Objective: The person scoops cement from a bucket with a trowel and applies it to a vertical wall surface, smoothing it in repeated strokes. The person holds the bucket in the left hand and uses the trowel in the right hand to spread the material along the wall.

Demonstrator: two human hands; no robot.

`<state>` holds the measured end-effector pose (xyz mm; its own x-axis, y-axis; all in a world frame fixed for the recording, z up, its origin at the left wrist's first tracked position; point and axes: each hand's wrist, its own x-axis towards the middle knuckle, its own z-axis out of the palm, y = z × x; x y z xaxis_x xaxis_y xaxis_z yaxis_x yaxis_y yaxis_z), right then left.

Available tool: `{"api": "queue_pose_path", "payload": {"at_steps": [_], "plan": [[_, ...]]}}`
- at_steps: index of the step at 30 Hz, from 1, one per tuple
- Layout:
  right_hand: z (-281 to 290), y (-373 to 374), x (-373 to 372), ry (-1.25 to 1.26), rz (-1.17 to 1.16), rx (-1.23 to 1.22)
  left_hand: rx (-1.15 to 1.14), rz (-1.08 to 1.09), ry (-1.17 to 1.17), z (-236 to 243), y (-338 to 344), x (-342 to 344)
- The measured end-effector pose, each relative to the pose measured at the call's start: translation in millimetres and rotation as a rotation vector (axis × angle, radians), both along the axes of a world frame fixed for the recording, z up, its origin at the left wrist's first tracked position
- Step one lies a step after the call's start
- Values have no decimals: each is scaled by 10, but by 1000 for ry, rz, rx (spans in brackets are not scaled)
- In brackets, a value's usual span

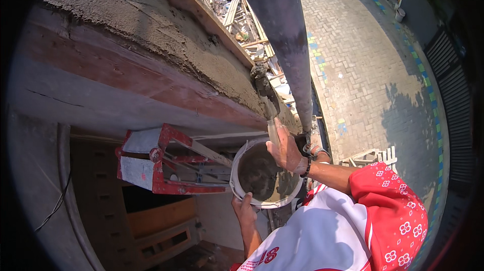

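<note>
My left hand (245,212) grips the near left rim of a round bucket (235,173), thumb over the edge. Wet grey mortar (257,173) fills part of the bucket. Above its right side, my right hand (287,151) is closed around a trowel (271,106), which points up and away. The blade, smeared with mortar, lies against the end of a ledge coated in rough mortar (166,44). A wooden board (217,26) runs along the ledge's outer edge. The fingers partly hide the trowel's handle.
A red and white stepladder (143,157) stands left of the bucket. A thick dark pole (285,24) rises just beyond the trowel. Far below are a brick-paved lane (363,64) and scattered wood scraps (234,11). My foot (316,151) shows near the pole's base.
</note>
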<state>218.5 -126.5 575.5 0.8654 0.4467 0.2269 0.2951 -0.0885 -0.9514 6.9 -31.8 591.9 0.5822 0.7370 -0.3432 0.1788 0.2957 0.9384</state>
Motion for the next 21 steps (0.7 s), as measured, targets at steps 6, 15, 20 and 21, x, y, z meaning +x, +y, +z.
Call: {"api": "queue_pose_path", "payload": {"at_steps": [6, 15, 20, 21], "plan": [[97, 109, -29, 123, 147, 64, 7, 3, 54, -135, 39, -10], [208, 99, -146, -45, 159, 40, -19, 18, 36, -142, 57, -3], [110, 184, -285, -281, 76, -83, 14, 9, 32, -199, 64, 25], [161, 181, -302, -266, 98, -101, 29, 14, 44, -203, 77, 24]]}}
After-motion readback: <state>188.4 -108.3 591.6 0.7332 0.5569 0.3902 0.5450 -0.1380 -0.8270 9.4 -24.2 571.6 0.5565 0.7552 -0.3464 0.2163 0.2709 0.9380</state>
